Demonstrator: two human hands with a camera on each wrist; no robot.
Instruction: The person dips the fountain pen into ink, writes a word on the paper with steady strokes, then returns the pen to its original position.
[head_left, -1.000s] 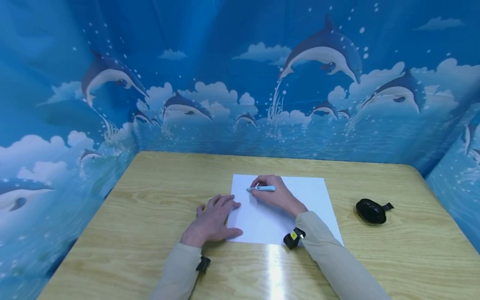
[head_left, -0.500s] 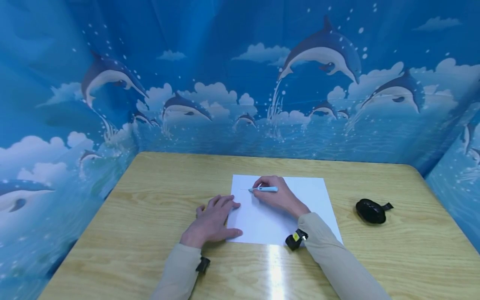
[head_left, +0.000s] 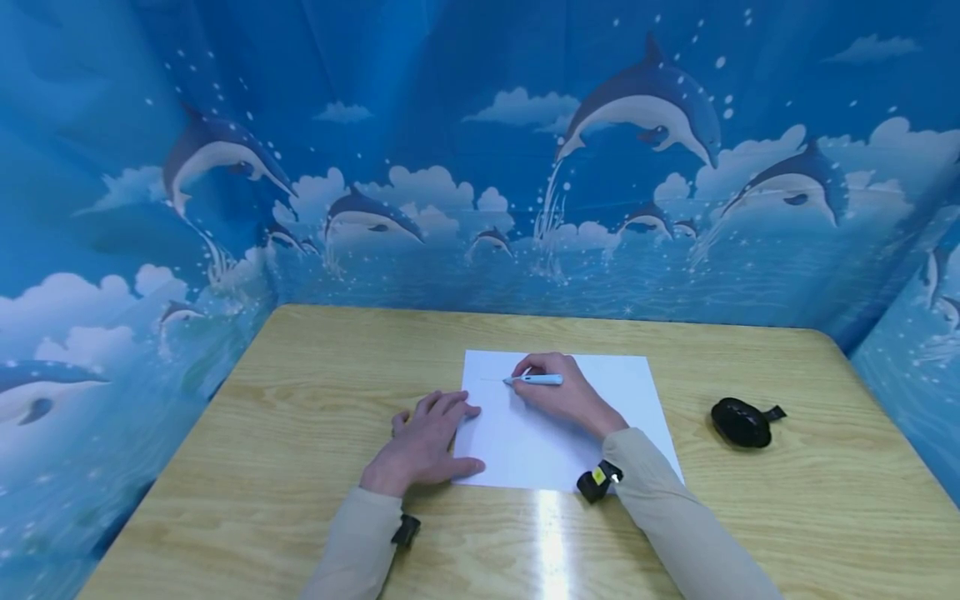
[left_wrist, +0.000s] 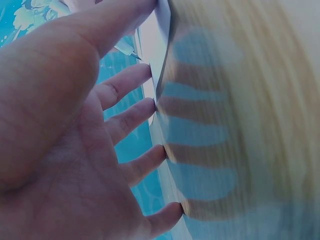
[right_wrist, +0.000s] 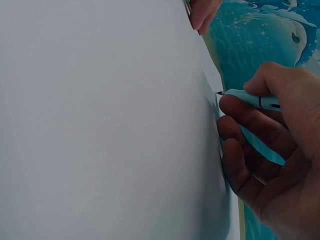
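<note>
A sheet of white paper lies on the wooden table. My right hand pinches a light blue pen between thumb and fingers, its tip against the upper left part of the paper. A faint thin line runs left from the tip. In the right wrist view the pen shows a dark pointed nib, and the other fingers curl loosely beneath it. My left hand rests with spread fingers across the paper's left edge; in the left wrist view its fingertips touch the surface.
A black oval object with a short tab sits on the table right of the paper. Blue curtains printed with dolphins hang behind the table and along both sides. Each wrist carries a small black camera.
My right hand has slid a little to the right with the pen, and the faint line on the paper has grown longer behind the tip. The left hand stays in place.
</note>
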